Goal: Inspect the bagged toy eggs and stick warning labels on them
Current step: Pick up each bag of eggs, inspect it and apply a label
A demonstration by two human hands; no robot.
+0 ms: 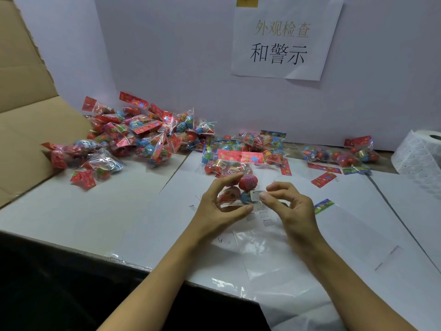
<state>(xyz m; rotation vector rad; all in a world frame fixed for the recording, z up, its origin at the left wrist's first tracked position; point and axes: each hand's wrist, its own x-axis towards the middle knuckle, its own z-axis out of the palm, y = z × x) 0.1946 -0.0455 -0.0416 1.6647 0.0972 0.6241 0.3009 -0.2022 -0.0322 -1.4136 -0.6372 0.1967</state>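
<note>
A: Head view — where's the bag being worked on?

B: Centre of the white table point(71, 211). The left hand point(222, 204) grasps a clear bag of toy eggs point(241, 187) between thumb and fingers, red header card at its far end.

A: And the right hand point(286, 206)?

B: Its fingertips pinch a small white warning label point(255, 195) against the bag's right side.

A: Anything else?

B: A heap of bagged eggs point(133, 139) lies far left beside a cardboard box point(28, 120); a label roll point(422, 156) sits far right.
</note>
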